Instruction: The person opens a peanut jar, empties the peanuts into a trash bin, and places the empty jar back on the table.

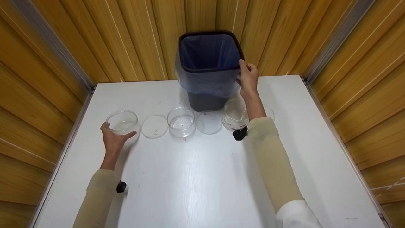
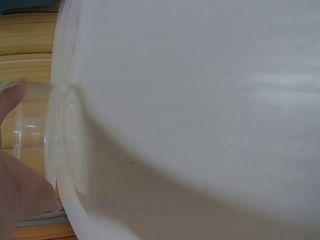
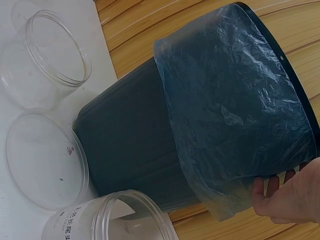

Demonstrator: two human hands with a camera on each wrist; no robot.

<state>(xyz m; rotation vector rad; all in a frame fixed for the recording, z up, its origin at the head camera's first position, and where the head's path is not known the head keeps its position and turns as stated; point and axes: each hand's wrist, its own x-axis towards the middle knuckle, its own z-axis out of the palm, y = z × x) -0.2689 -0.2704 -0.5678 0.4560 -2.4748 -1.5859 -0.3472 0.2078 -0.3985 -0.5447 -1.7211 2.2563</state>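
My left hand (image 1: 114,139) holds a clear round plastic jar (image 1: 122,122) at the left, thumb and fingers spread around its sides. In the left wrist view the jar (image 2: 32,132) shows beside a faint clear ring on the table; whether its base touches the table I cannot tell. At the back, my right hand (image 1: 249,77) grips the right rim of a dark trash bin (image 1: 205,100), fingers at the bin liner (image 3: 235,110). The translucent bluish liner folds over the rim and covers the bin's upper outside.
Between the left jar and bin lie a clear lid (image 1: 154,126), an open jar (image 1: 181,123) and another lid (image 1: 208,122). A labelled jar (image 3: 75,222) stands under my right forearm, with a lid (image 1: 269,114) partly hidden behind. Wood-patterned walls (image 1: 133,38) enclose the white table (image 1: 196,177).
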